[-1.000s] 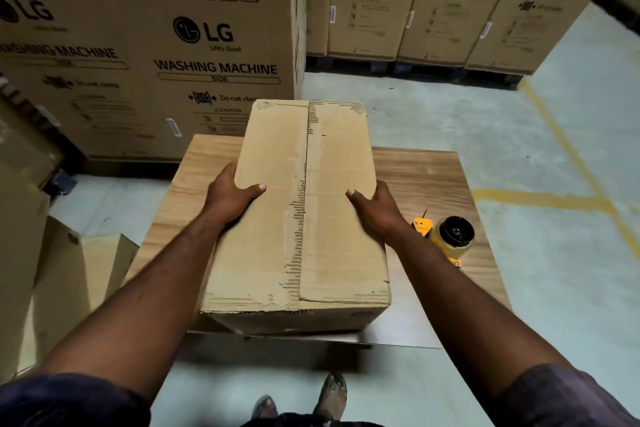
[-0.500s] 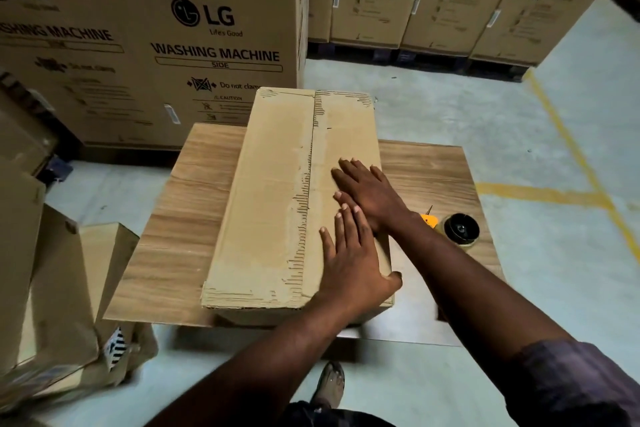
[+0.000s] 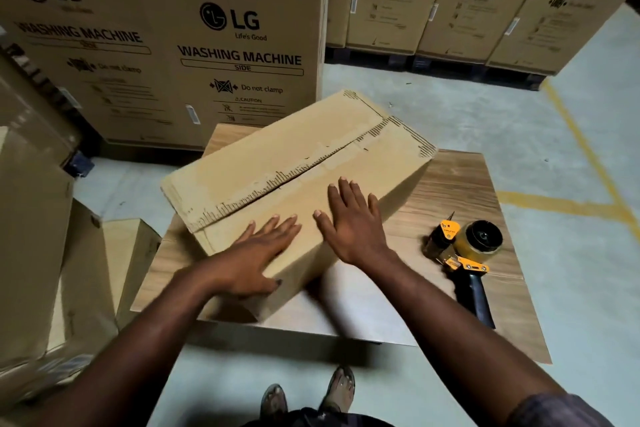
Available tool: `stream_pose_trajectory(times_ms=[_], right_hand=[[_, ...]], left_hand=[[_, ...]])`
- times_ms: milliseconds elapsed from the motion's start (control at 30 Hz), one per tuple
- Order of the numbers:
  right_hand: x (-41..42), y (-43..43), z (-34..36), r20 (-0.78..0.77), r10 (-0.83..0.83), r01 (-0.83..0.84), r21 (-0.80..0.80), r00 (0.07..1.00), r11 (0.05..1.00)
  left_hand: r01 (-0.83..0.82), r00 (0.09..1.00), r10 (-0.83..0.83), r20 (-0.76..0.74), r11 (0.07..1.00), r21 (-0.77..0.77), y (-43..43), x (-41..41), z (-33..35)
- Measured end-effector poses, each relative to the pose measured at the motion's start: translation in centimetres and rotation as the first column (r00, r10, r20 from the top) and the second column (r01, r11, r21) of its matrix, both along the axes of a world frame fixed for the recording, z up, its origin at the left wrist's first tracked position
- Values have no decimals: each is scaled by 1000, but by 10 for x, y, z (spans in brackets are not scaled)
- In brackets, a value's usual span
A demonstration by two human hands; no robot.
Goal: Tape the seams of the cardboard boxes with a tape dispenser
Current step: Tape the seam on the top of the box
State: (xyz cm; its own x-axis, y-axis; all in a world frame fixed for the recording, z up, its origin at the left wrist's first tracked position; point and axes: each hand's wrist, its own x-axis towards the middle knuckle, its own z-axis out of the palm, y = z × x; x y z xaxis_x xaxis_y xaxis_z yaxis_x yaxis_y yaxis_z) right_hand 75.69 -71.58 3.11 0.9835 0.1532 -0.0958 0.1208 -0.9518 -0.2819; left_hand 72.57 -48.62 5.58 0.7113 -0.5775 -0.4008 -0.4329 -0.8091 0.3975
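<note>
Pressing left hand and right hand flat, open-fingered, the person is aligning the box, next likely needing the tape dispenser.

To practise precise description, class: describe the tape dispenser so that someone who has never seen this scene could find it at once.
Find the wooden table in front of the big washing machine cartons. On it, right of the plain cardboard box, lies the tape dispenser. It alone is yellow and black, with a round tape roll and a dark handle.
</note>
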Motion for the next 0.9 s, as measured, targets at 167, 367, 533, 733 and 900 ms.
stream_pose_trajectory(times_ms=[167, 367, 533, 733, 900], right_hand=[[48, -42, 6, 10, 20, -20, -35, 1000, 999], [44, -48, -1, 51, -61, 63, -33, 997, 997], [5, -9, -7, 75, -249, 251, -17, 966, 968], [-13, -9, -3, 92, -229, 236, -65, 969, 970], [-4, -75, -1, 104, -346, 352, -53, 933, 934]], left_hand=[[-226, 923, 213, 320, 974, 3, -17, -32, -13], [-221, 868, 279, 411, 958, -184, 4, -22, -31], [-103, 964, 158, 215, 963, -248, 70, 21, -19], [-178, 962, 206, 180, 971, -163, 87, 35, -12], [-127, 920, 178, 348, 978, -165, 88, 25, -24]])
